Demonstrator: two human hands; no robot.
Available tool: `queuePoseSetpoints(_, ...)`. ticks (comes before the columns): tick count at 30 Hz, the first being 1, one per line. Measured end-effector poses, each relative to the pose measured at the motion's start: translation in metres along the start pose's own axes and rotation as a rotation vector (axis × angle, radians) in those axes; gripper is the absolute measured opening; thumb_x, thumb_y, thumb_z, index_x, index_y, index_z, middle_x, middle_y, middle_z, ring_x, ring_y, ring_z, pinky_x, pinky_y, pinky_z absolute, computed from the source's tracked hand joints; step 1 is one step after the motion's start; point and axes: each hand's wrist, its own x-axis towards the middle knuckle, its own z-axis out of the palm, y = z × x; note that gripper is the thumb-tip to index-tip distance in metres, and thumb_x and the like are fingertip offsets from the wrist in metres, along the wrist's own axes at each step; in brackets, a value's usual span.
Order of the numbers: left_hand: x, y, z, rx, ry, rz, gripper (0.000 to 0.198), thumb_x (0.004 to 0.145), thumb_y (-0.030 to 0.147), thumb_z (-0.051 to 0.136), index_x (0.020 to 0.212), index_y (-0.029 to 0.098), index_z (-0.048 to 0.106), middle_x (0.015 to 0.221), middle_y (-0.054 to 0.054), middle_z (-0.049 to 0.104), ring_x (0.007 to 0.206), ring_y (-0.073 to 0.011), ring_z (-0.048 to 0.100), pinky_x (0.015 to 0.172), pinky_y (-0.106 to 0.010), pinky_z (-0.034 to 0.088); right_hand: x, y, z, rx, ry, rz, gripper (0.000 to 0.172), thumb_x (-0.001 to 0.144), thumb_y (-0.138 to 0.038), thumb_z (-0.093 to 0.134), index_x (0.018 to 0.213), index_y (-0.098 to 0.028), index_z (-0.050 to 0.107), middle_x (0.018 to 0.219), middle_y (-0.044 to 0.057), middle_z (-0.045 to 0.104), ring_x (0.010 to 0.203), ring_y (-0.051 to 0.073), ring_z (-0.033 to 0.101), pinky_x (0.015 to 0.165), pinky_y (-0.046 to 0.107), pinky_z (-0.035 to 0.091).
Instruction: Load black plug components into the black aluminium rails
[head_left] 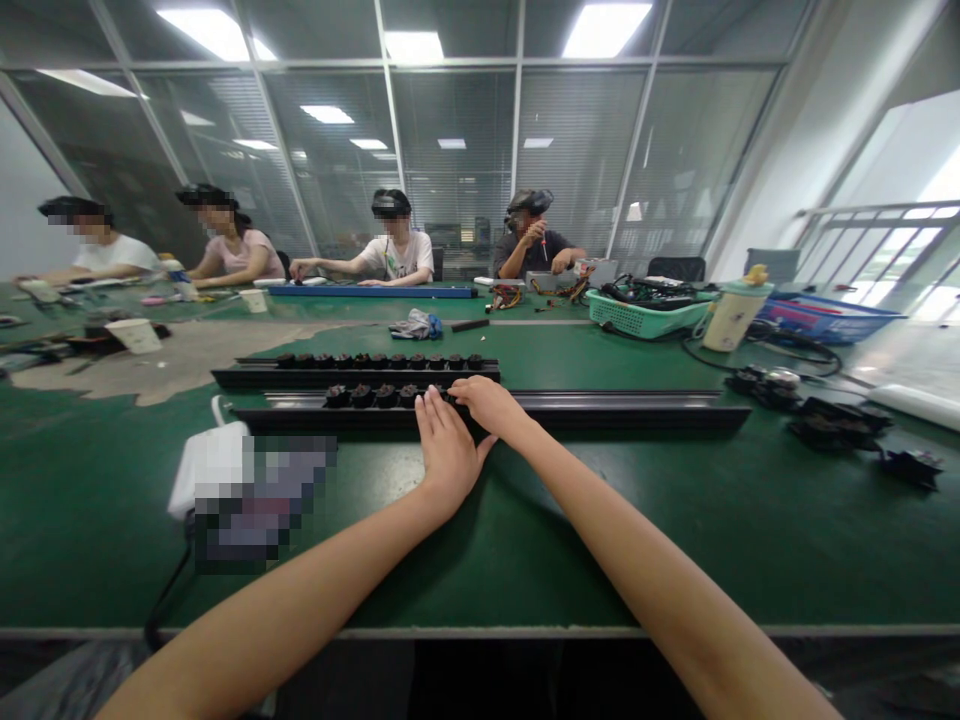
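A long black rail (pixel 637 416) with a shiny inner channel lies across the table in front of me. Several small round black parts (pixel 363 397) sit in a row in its left half. My left hand (pixel 448 455) rests against the rail's near side, fingers stretched out and fingertips over the channel at the row's right end. Just to its right, my right hand (pixel 491 408) reaches over the rail with its fingers bent together. Whatever its fingertips hold is hidden. Behind lies a shorter black rail (pixel 352 380) with a similar row of parts.
On the left are a white charger (pixel 210 465) and a blurred-out flat item (pixel 262 505). Loose black parts (pixel 836 425) lie at right. Farther back stand a green basket (pixel 637 318), a cream bottle (pixel 735 315) and a paper cup (pixel 135 336). Several people sit opposite.
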Motion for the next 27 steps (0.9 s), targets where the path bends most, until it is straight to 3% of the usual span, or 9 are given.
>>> queuePoseSetpoints(16, -0.001, -0.001, 0.007, 0.018, 0.051, 0.008, 0.094, 0.098, 0.064, 0.041, 0.15, -0.013, 0.039, 0.161, -0.037, 0.029, 0.155, -0.047, 0.021, 0.127, -0.062, 0.006, -0.005, 0.007, -0.011, 0.046, 0.001, 0.07, 0.038, 0.094, -0.007, 0.056, 0.123, -0.021, 0.076, 0.135, 0.007, 0.07, 0.13, 0.021, 0.062, 0.11, 0.031, 0.047)
queuePoseSetpoints(22, -0.001, 0.0, 0.002, -0.02, 0.006, -0.008, 0.096, 0.096, 0.062, 0.047, 0.148, -0.017, 0.037, 0.161, -0.04, 0.024, 0.156, -0.0471, 0.019, 0.128, -0.058, 0.005, -0.007, 0.011, -0.016, 0.072, -0.004, 0.085, 0.038, 0.093, -0.006, 0.056, 0.12, -0.022, 0.077, 0.132, 0.006, 0.072, 0.127, 0.02, 0.064, 0.11, 0.029, 0.047)
queuePoseSetpoints(27, -0.001, -0.001, 0.004, 0.041, 0.043, 0.006, 0.095, 0.097, 0.065, 0.043, 0.149, -0.015, 0.039, 0.16, -0.038, 0.028, 0.154, -0.0475, 0.024, 0.127, -0.06, 0.007, -0.009, 0.015, -0.018, 0.076, -0.015, 0.106, 0.035, 0.094, -0.009, 0.058, 0.12, -0.023, 0.077, 0.131, 0.005, 0.073, 0.127, 0.02, 0.064, 0.11, 0.029, 0.047)
